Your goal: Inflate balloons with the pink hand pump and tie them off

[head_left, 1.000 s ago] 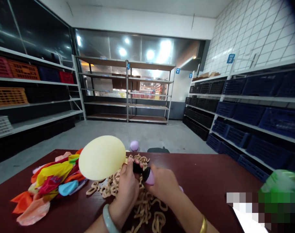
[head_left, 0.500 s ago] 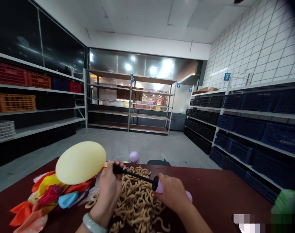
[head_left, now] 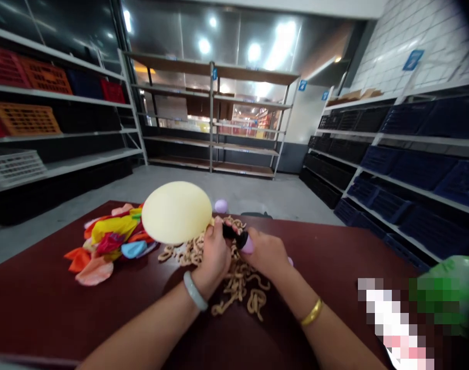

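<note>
My left hand (head_left: 216, 247) is closed round the black end of a balloon pump (head_left: 230, 232) and the neck of a pale yellow balloon (head_left: 176, 211). The balloon is inflated and stretches out to the left. My right hand (head_left: 266, 252) grips the pump's purple part, most of which its fingers cover. The two hands are close together, with only a short black stretch of pump showing between them. Under them lies a heap of tan, curly, worm-like pieces (head_left: 237, 285). Left of it is a pile of flat, colourful balloons (head_left: 111, 231).
A small purple ball-like thing (head_left: 220, 206) shows beyond the far edge of the dark red table (head_left: 149, 308). A green bag-like thing (head_left: 456, 267), partly blurred out, is at the right. Shelves with crates (head_left: 423, 164) line both sides; a rack (head_left: 211, 133) stands at the back.
The pump's long black rod has gone in, and my hands have come closer together. The view has tilted down. The yellow balloon is still held at the pump's left end.
</note>
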`<state>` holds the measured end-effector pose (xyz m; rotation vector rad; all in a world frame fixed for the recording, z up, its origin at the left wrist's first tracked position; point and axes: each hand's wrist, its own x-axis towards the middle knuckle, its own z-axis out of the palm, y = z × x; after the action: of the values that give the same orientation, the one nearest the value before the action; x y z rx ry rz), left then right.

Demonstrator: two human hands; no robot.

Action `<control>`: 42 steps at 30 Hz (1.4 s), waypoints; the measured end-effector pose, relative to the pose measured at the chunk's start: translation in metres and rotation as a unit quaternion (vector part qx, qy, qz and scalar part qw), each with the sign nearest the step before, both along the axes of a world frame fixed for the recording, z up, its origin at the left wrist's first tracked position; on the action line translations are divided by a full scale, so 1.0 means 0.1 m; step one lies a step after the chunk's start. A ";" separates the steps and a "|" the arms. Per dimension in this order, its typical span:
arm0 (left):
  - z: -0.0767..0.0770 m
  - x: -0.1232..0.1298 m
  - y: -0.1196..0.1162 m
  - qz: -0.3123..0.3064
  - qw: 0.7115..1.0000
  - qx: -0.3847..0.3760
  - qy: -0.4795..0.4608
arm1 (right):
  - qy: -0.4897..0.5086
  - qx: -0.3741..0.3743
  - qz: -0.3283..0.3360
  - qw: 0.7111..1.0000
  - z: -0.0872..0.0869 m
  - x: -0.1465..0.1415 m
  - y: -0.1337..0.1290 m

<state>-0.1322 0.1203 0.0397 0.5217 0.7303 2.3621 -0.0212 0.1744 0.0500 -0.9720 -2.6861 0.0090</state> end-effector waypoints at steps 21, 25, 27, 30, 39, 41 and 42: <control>0.00 -0.30 0.03 0.033 0.998 0.017 -0.046 | -0.051 0.058 -0.005 0.997 -0.09 0.10 0.20; -0.02 0.02 -0.01 -0.015 0.999 -0.007 -0.033 | -0.038 0.037 -0.008 0.999 -0.06 0.05 0.05; 0.00 0.07 -0.02 -0.020 0.999 -0.010 -0.023 | -0.029 0.028 -0.007 0.999 -0.05 0.03 0.02; 0.06 -0.02 -0.03 -0.016 1.000 0.000 -0.004 | -0.013 0.014 -0.007 1.000 -0.04 0.02 0.03; 0.26 -0.85 -0.10 0.086 0.995 0.013 -0.050 | -0.028 -0.014 -0.009 0.999 0.04 0.12 0.25; 0.25 -0.89 -0.11 0.095 0.994 0.022 -0.056 | -0.029 -0.009 -0.009 1.000 0.04 0.14 0.27; 0.24 -0.87 -0.10 0.097 0.993 0.024 -0.056 | -0.028 -0.007 -0.010 1.000 0.03 0.14 0.27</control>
<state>-0.2191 0.1102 0.0637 0.3469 0.7023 2.5701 -0.0075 0.2011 0.0534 -1.0169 -2.7305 -0.0023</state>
